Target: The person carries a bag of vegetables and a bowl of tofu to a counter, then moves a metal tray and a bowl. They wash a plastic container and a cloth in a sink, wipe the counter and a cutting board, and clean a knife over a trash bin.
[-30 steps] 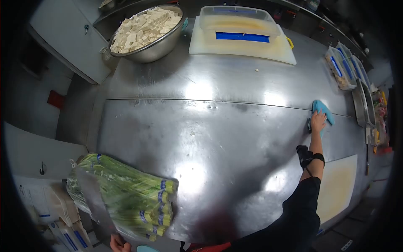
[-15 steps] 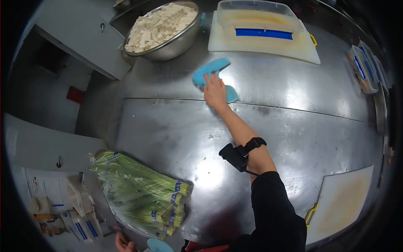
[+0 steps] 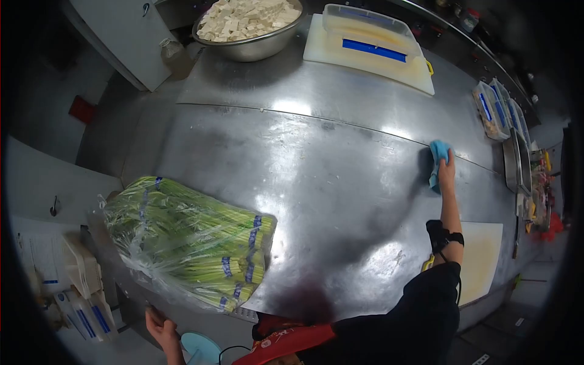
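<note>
My right hand grips a crumpled light-blue cloth at the right part of the steel table, with the arm stretched out. Low on the left, my left hand has its fingers curled around something dark that I cannot make out, just beyond the table's near edge. A clear plastic bag of green stalks, bundled with blue bands, lies close to that hand. Close to my right forearm, a white cutting board lies partly hidden under the arm.
A steel bowl heaped with white cubes stands at the back left. Beside it, a clear plastic container rests on another cutting board. Several lidded containers line the right edge. A light-blue round thing is below the table edge.
My right hand has swept the cloth from the back middle of the table to the right side. The view has shifted too. My left hand stays low by the bag.
</note>
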The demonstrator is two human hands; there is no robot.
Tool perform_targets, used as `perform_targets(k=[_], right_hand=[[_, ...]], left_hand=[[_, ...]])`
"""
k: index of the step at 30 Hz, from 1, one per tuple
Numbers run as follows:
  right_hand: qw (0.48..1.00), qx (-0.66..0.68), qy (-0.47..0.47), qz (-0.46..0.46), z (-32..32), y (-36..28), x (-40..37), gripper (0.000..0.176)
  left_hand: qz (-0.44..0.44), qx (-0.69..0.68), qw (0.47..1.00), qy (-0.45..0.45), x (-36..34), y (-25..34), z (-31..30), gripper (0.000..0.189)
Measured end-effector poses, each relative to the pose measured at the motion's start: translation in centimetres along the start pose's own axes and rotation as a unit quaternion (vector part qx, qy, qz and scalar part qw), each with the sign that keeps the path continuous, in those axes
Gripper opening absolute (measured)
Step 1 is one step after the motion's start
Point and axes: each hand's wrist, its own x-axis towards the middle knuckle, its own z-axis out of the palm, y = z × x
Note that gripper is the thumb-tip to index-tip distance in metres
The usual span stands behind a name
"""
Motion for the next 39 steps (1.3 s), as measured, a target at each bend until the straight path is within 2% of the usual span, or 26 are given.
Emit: perform_targets(k=[1,3,5,6,7,8,9,10,13,16,18,19,21,23,24,26,27,28,29,30,32,33,35,36,37,39], right_hand=[[0.992,-0.122,0.033,-0.010,2.1,1.8,-1.0,0.049],[0.928,-0.358,0.094,-0.030,5.6,2.8,-3.4,0.048],[0.955,-0.231,0.091,-0.165,11.9,-2.5,-3.3,0.045],[0.963,-0.201,0.063,-0.170,15.4,-8.6,-4.4,0.043],[0.949,-0.177,0.089,-0.245,19.6,-12.8,-5.5,0.041],[0.967,-0.146,0.010,-0.207,22.1,-18.4,-6.7,0.041],[0.962,-0.115,0.048,-0.241,25.3,-21.5,-9.0,0.040],[0.962,-0.097,0.043,-0.253,28.0,-24.4,-11.0,0.041],[0.976,0.057,-0.087,-0.189,30.8,-29.9,-15.4,0.044],[0.926,0.340,-0.138,-0.084,29.6,-31.7,-16.2,0.040],[0.915,0.349,-0.202,-0.007,24.9,-30.2,-14.5,0.042],[0.951,0.266,-0.150,-0.038,18.5,-31.1,-14.0,0.043],[0.935,0.310,-0.170,0.009,12.5,-25.5,-11.7,0.045],[0.950,0.259,-0.170,0.034,5.0,-21.2,-12.7,0.043],[0.963,0.201,-0.173,0.039,2.3,-17.6,-13.3,0.043],[0.979,-0.038,-0.194,-0.047,-2.0,-9.5,-16.3,0.049],[0.980,-0.058,-0.179,-0.060,-1.9,-6.2,-19.6,0.049],[0.968,-0.119,-0.202,-0.092,-1.1,-2.9,-22.6,0.049],[0.961,-0.167,-0.122,-0.184,0.2,-4.1,-25.3,0.049],[0.953,-0.224,-0.048,-0.196,2.4,-4.6,-26.4,0.049],[0.959,-0.251,0.033,-0.126,6.6,-9.6,-26.2,0.045],[0.954,-0.254,0.068,-0.143,9.1,-11.3,-25.4,0.044],[0.967,-0.203,0.053,-0.145,15.0,-17.4,-23.2,0.039],[0.962,-0.188,0.086,-0.180,19.0,-20.5,-22.3,0.040],[0.978,-0.167,0.048,-0.119,22.2,-24.2,-21.2,0.044],[0.982,-0.139,0.109,-0.064,29.8,-30.1,-18.8,0.046]], left_hand=[[0.000,0.002,1.000,0.014,-0.1,0.0,-0.7,0.039],[-0.060,0.003,0.995,0.079,-1.2,1.8,-0.3,0.049],[-0.085,0.002,0.991,0.103,-1.3,2.2,-0.3,0.057],[-0.081,0.001,0.992,0.095,-1.3,1.8,-0.6,0.061],[-0.078,-0.001,0.993,0.086,-1.4,1.4,-1.0,0.065],[-0.062,0.006,0.996,0.068,-1.5,1.2,-1.5,0.050],[-0.045,0.012,0.998,0.050,-1.6,1.1,-2.0,0.035],[-0.029,0.017,0.999,0.035,-1.9,0.8,-2.4,0.020],[-0.065,0.031,0.997,0.003,-3.1,-0.5,-3.9,0.032],[-0.143,0.028,0.988,0.057,-3.5,2.0,-2.2,0.065],[-0.094,0.011,0.993,0.073,-2.3,0.4,-2.0,0.046],[-0.070,0.002,0.994,0.081,-1.6,-0.5,-1.8,0.037],[-0.057,-0.003,0.997,0.056,0.3,-0.3,-0.3,0.042],[-0.033,-0.028,0.999,0.012,1.9,-0.8,0.3,0.031],[-0.020,-0.047,0.999,-0.012,2.6,-1.4,0.6,0.025],[-0.018,-0.053,0.998,-0.024,3.1,-1.9,0.8,0.022],[-0.015,-0.048,0.998,-0.025,3.2,-1.9,0.1,0.021],[-0.010,-0.048,0.998,-0.024,3.3,-2.3,-0.8,0.023],[-0.013,-0.051,0.999,-0.015,3.0,-2.1,-1.0,0.024],[-0.017,-0.053,0.998,-0.006,2.6,-1.7,-1.1,0.025],[-0.024,-0.053,0.998,0.011,2.2,-1.7,-1.2,0.027],[-0.027,-0.051,0.998,0.019,1.8,-2.2,-1.5,0.027],[-0.039,-0.046,0.998,0.033,1.5,-2.2,-1.3,0.029],[-0.049,-0.041,0.997,0.051,0.7,-1.6,-1.3,0.029],[-0.059,-0.037,0.995,0.068,-0.1,-1.0,-1.3,0.030],[-0.076,-0.008,0.990,0.119,-1.5,-0.1,-1.3,0.030]])
